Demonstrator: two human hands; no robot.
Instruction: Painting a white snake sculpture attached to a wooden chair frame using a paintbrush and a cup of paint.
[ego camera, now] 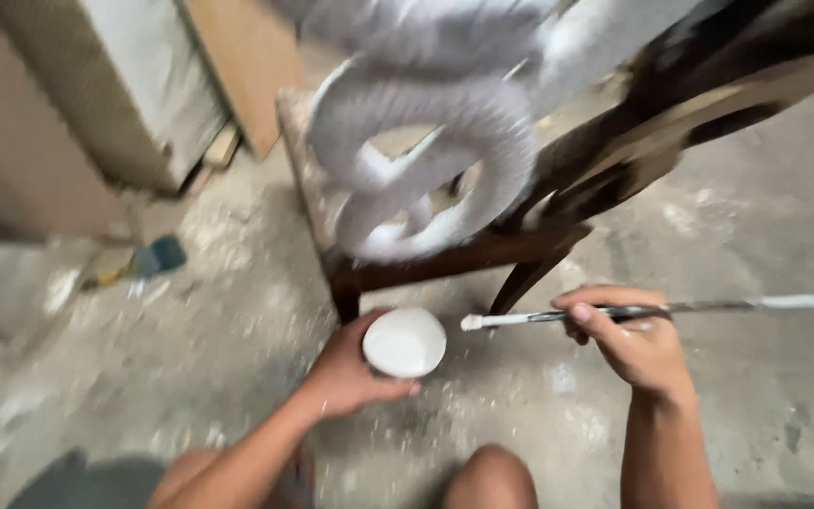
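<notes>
My left hand (346,372) grips a small round cup of white paint (405,341), held low above the floor. My right hand (638,341) holds a long thin paintbrush (558,316) by its handle, with the white-tipped bristles pointing left, close to the cup's rim. Just beyond both hands stands a dark wooden chair (482,254). Its carved, curling back piece (426,155) is coated white and looks blurred.
The floor is rough grey concrete (219,320) spotted with white. A wide blue-handled brush (143,262) lies on it to the left. Boards and a panel (134,85) lean at the upper left. My knees (490,476) show at the bottom edge.
</notes>
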